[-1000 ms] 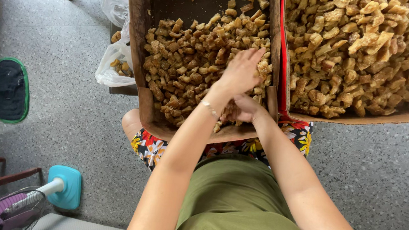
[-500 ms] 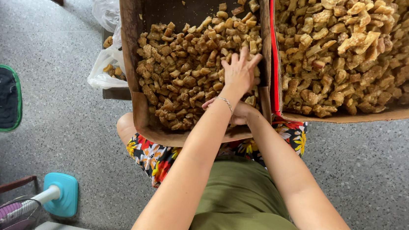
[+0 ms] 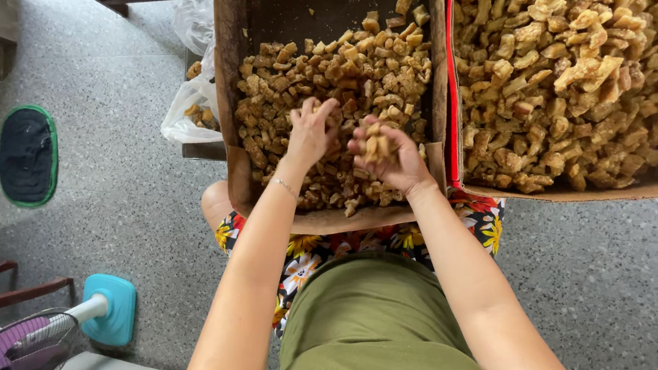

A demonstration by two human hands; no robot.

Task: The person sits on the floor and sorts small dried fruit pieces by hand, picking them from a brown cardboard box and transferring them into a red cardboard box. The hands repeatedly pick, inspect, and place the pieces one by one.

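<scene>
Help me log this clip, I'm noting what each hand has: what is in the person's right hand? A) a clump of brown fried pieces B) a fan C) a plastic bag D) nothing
A: the right hand is cupped with its fingers around a clump of brown fried pieces, above the darker cardboard box.

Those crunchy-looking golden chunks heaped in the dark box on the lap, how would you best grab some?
Scoop from above, where the box is open. The chunks lie loose, piled toward the near wall, so cupped fingers sinking into the heap there likely gather a handful, much as the right hand cradles some now, beside the left hand.
</scene>
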